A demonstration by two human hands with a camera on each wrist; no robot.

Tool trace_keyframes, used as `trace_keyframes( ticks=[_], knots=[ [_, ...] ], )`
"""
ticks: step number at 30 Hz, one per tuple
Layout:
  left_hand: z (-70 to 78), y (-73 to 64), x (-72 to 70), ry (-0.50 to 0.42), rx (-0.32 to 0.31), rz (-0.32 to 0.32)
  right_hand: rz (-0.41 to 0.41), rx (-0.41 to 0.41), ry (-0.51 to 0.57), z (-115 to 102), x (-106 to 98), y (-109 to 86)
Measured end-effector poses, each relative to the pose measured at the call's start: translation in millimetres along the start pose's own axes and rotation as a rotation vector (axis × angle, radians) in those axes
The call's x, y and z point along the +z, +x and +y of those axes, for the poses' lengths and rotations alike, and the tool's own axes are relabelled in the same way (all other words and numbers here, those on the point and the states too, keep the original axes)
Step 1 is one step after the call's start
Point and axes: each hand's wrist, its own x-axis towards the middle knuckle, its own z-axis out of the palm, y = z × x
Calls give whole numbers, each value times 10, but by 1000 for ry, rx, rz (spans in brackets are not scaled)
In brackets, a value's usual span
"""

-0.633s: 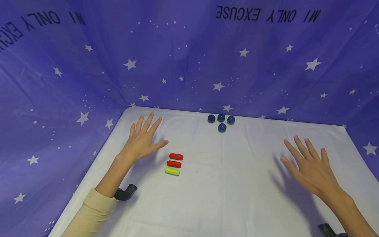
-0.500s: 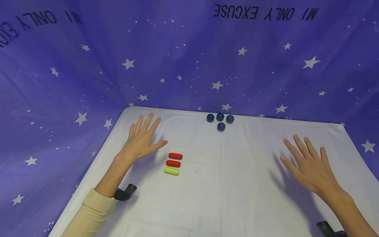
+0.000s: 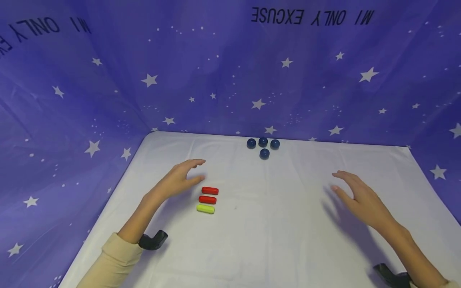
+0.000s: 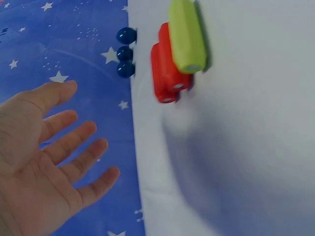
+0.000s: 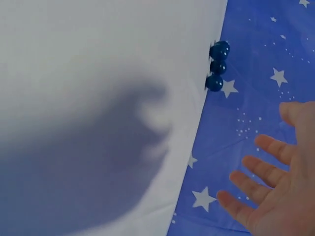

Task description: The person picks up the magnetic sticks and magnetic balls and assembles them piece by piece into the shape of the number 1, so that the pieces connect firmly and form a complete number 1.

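My left hand [image 3: 176, 181] hovers over the left side of the table, holding nothing, its fingers loosely bent and the thumb apart. Nearest to it lie two red sticks [image 3: 210, 191] and a yellow-green stick [image 3: 205, 209], side by side in a short column. In the left wrist view the yellow-green stick [image 4: 187, 37] overlaps the red ones. My right hand [image 3: 363, 202] hangs over the right side, also without anything in it, fingers relaxed. At the table's back edge sit several dark blue balls [image 3: 264, 154], apart from both hands.
A white cloth covers the table [image 3: 266, 240]. Behind and to the left stands a blue curtain [image 3: 223, 72] with stars and lettering. Black straps with mounts [image 3: 154, 241] sit on both wrists.
Both hands have turned from palm-down with spread fingers to a sideways pose with fingers gathered. The head view has shifted slightly; the sticks and balls keep their arrangement.
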Motion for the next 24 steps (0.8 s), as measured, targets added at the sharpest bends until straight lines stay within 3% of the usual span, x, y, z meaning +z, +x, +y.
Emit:
trace_keyframes(
  ticks=[8,17,24],
  knots=[
    [-91,32,221,-101,59,-66,29,36,160,26,126,17],
    [-146,2,374,-99,13,-127,-2,100,288,46,232,42],
    [-179,-8,416,-112,12,-133,-8,102,340,39,287,87]
  ],
)
